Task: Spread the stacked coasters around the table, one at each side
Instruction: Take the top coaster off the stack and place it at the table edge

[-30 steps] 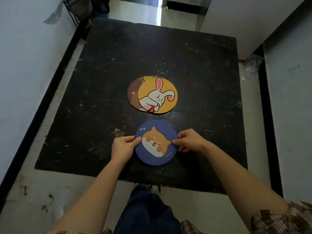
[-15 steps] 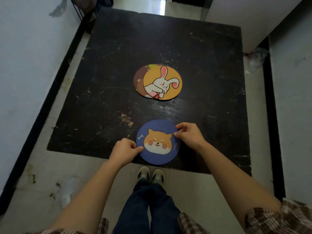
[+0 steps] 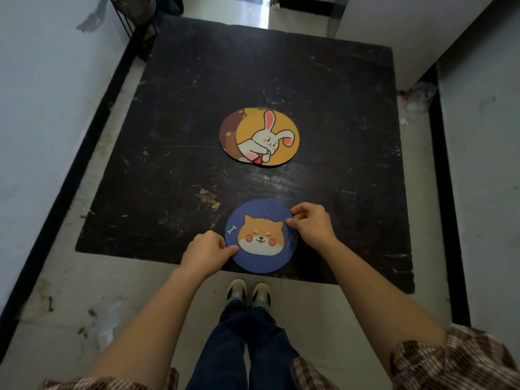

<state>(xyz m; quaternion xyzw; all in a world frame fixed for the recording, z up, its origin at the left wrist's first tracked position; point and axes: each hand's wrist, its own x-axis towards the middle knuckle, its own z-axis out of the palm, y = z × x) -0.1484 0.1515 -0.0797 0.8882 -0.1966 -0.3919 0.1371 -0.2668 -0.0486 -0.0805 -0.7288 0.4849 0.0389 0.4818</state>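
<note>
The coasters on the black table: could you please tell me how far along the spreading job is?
Done: nothing fully released. In hand: the round blue dog-print coaster lies at the near edge of the black table, both the left hand and right hand pinching its rim. Left: the orange rabbit-print coaster overlaps a brown coaster mid-table.

The table [image 3: 323, 114] is black, scuffed with pale scratches and a tan chipped patch near its near edge. On the near side lies a blue coaster [image 3: 261, 237] printed with an orange-and-cream dog face with red cheeks and a small white bone. Farther off, in the middle, an orange-yellow coaster [image 3: 268, 137] carries a white rabbit with pink ears and cheeks; a brown coaster [image 3: 228, 136] peeks out at its left. The person's sleeves [image 3: 450, 361] are a brown-and-cream check, the trousers [image 3: 253, 347] dark navy, the shoes [image 3: 249, 291] pale with dark panels. The floor [image 3: 70, 291] is off-white, stained, bordered in black.
</note>
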